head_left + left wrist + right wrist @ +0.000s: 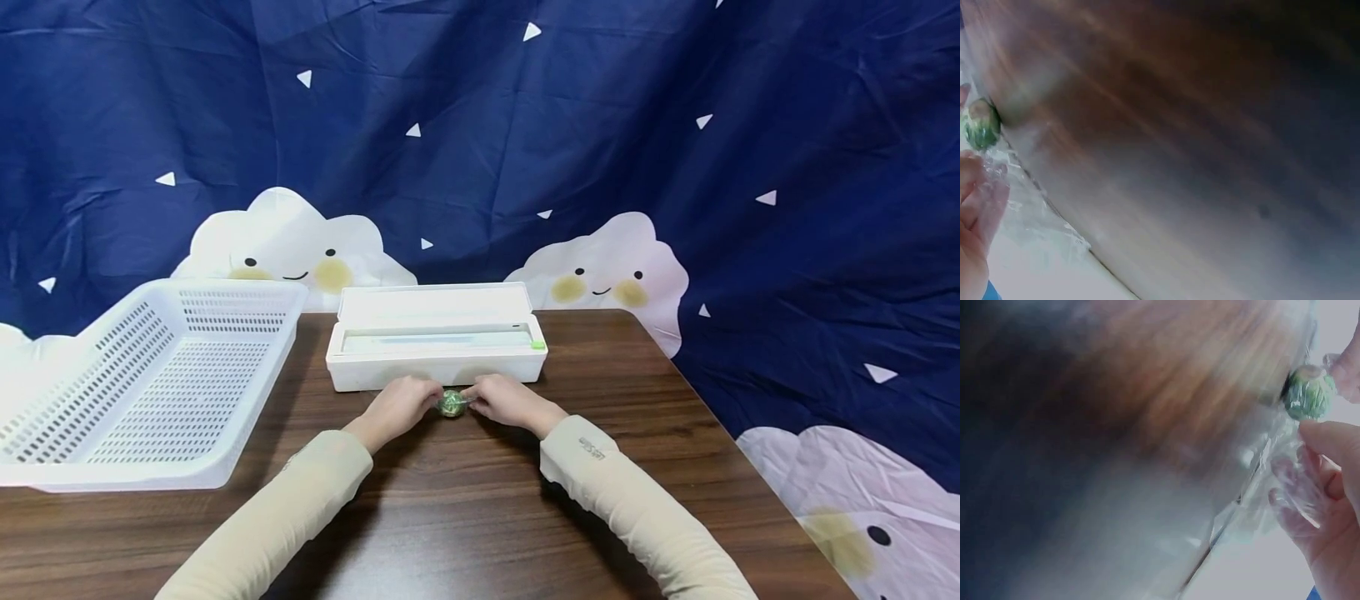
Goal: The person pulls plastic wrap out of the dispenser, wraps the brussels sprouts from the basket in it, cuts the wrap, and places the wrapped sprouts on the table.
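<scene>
A small Brussels sprout (452, 404), green with a pale cut end, sits at the middle of the table, close in front of the white box. Clear cling film (1294, 487) wraps it and bunches out on both sides. On one side my left hand (406, 405) pinches the film; in the left wrist view its fingers (974, 194) grip the gathered plastic. From the other side my right hand (512, 402) grips the film, thumb against the sprout in the right wrist view. Both hands almost meet around it.
Behind the hands stands a white cling film dispenser (437, 371) with its lid raised and a green slider (537, 345) at the right. A white perforated basket (255, 417) takes up the left side of the brown wooden table (600, 375). A blue cloud-print curtain (465, 100) hangs behind.
</scene>
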Demonstrator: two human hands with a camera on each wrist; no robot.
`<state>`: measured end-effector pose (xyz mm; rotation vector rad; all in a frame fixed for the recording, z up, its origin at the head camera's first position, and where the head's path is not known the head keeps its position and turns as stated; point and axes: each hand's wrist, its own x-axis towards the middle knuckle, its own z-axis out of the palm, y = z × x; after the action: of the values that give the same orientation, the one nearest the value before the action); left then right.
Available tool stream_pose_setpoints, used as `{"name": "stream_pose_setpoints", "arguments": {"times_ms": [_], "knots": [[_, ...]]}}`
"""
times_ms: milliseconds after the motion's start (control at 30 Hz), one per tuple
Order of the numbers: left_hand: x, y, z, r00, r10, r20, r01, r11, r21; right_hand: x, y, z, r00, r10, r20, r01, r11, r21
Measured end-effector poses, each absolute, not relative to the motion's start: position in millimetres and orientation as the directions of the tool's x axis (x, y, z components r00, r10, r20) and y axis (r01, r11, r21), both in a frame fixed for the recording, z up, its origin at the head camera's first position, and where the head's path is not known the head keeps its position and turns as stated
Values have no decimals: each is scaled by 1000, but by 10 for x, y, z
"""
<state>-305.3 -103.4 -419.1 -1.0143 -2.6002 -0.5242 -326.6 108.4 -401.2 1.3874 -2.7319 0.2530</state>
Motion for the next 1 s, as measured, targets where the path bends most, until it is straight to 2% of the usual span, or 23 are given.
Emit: {"name": "stream_pose_setpoints", "arguments": {"times_ms": [233, 367, 567, 667, 800, 1000], "knots": [[-2986, -1140, -4197, -628, 643, 439, 772, 586, 246, -3219, 1114, -3990, -588, -800, 114, -805, 567, -175], [-2973, -1180, -4216, -587, 668, 458, 805, 541, 243, -3217, 1128, -4019, -561, -818, 129, -818, 522, -243], [-2949, -1211, -4220, -561, 684, 466, 825, 508, 249, -3227, 1134, -4069, -496, -855, 154, -852, 443, -280], [-2942, -1217, -4220, -548, 696, 464, 834, 499, 236, -3206, 1122, -4059, -487, -862, 144, -856, 438, -273], [-2937, -1216, -4227, -560, 708, 431, 826, 517, 223, -3173, 1104, -4047, -518, -847, 125, -839, 474, -267], [-2924, -1220, -4228, -641, 680, 356, 767, 584, 266, -3162, 1060, -4043, -565, -816, 121, -810, 521, -267]]}}
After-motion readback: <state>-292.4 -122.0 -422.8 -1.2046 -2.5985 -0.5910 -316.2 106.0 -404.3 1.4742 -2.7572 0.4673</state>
